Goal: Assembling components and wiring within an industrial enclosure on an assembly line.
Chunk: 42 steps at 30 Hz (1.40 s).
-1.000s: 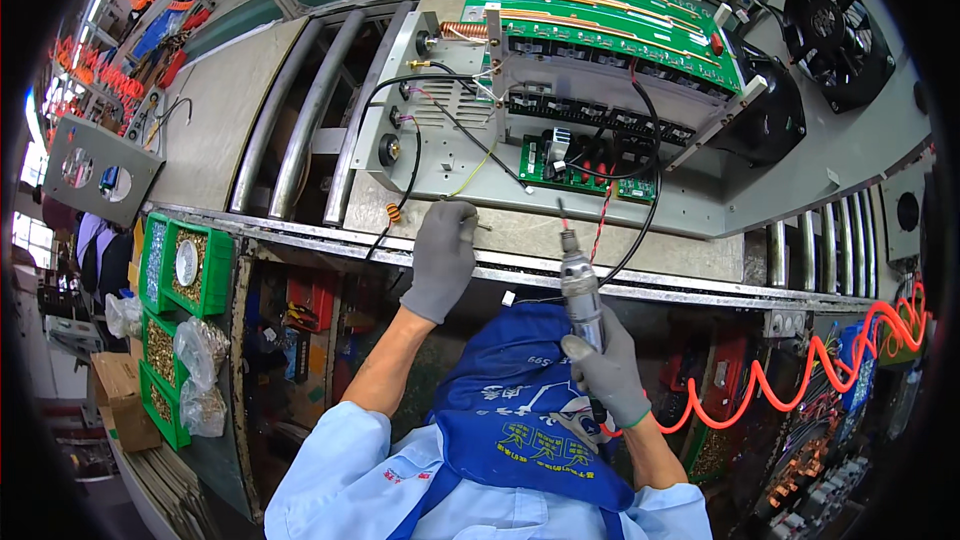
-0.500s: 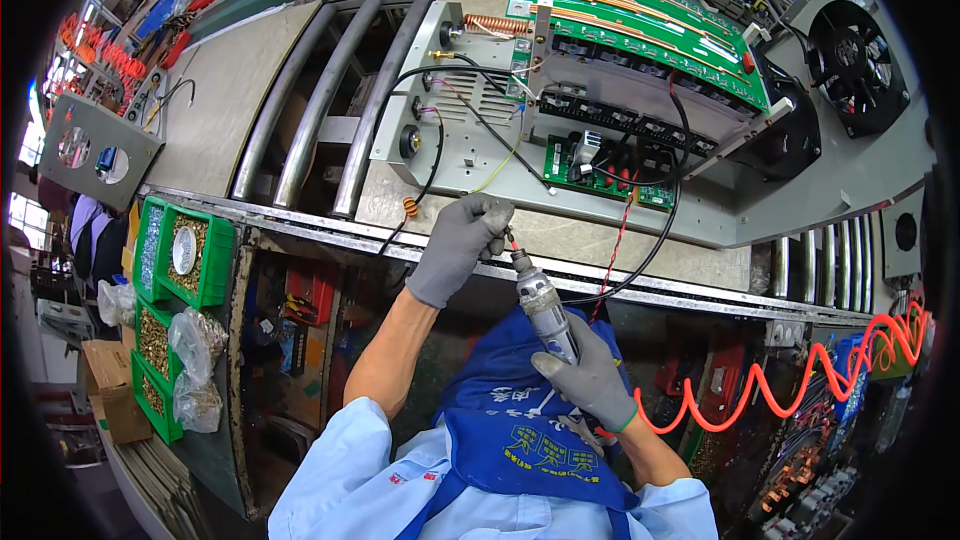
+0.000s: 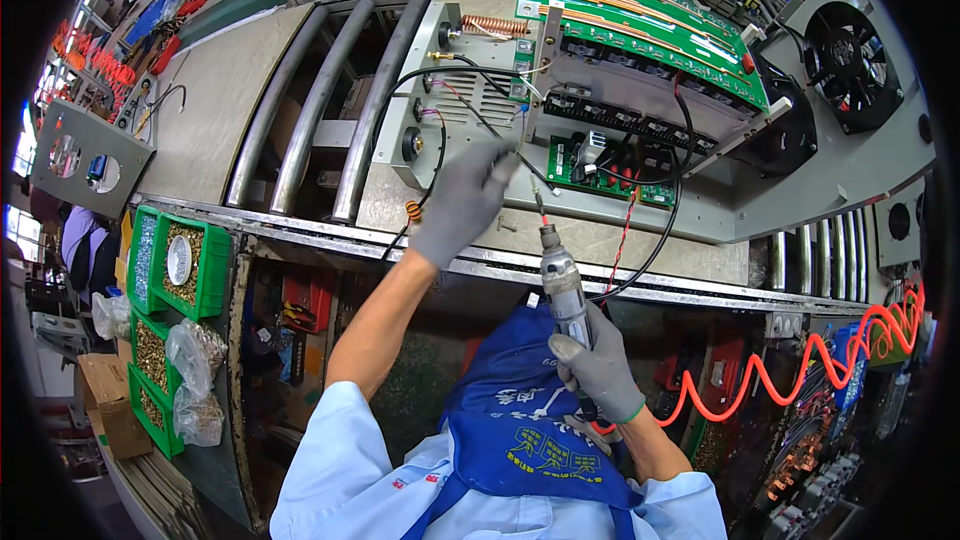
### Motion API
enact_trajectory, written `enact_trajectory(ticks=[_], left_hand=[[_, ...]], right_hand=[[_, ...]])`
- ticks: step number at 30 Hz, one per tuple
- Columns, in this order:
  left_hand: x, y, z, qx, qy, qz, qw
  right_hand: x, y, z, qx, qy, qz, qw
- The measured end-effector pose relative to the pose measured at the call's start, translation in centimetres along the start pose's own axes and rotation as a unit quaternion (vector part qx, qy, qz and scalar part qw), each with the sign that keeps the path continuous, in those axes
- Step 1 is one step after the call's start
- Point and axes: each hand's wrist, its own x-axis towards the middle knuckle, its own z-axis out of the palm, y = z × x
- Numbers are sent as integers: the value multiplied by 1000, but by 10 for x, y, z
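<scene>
In my right hand point(image 3: 602, 368), gloved in grey, is an air screwdriver point(image 3: 565, 290) with a silver body, gripped round its lower part. Its bit point(image 3: 541, 204) points up toward the open metal chassis point(image 3: 600, 210); whether a screw sits on the tip is too small to tell. My left hand point(image 3: 465, 202), also gloved, is over the chassis's front left corner, apart from the bit. Motion smears its fingers, so their grip cannot be made out. Below it on the bench edge lies a small screw point(image 3: 507, 226). A green circuit board point(image 3: 600, 175) sits inside the chassis.
Green bins point(image 3: 205, 275) of small hardware stand at the left. Steel rollers point(image 3: 325, 115) run beside the chassis. A coiled orange air hose point(image 3: 780, 395) stretches off to the right. Black cables point(image 3: 660, 250) hang over the chassis's front edge. Two fans point(image 3: 850, 65) stand at the right.
My left hand has left the bit and moved up over the chassis. The screwdriver in my right hand has shifted a little right and up, and stands more upright.
</scene>
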Motion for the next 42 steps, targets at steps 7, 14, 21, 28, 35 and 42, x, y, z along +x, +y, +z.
enact_trajectory(ticks=[7, 14, 21, 28, 35, 42], left_hand=[[88, -28, 5, 346, 70, 173, 920], [91, -35, 5, 279, 23, 136, 950], [88, -30, -2, 331, -41, 203, 921], [80, -2, -24, 444, -77, 195, 871], [35, 24, -61, -304, 64, -50, 949], [43, -5, -10, -155, -31, -130, 979]], right_hand=[[-3, 4, -3, -4, 51, -5, 999], [-2, 12, -4, 16, 47, -18, 999], [-6, 8, -5, 15, 41, -11, 999], [-9, 8, -13, 5, 38, -20, 999], [1, 15, -20, 41, 51, -12, 998], [27, 6, -6, 31, -10, -14, 999]])
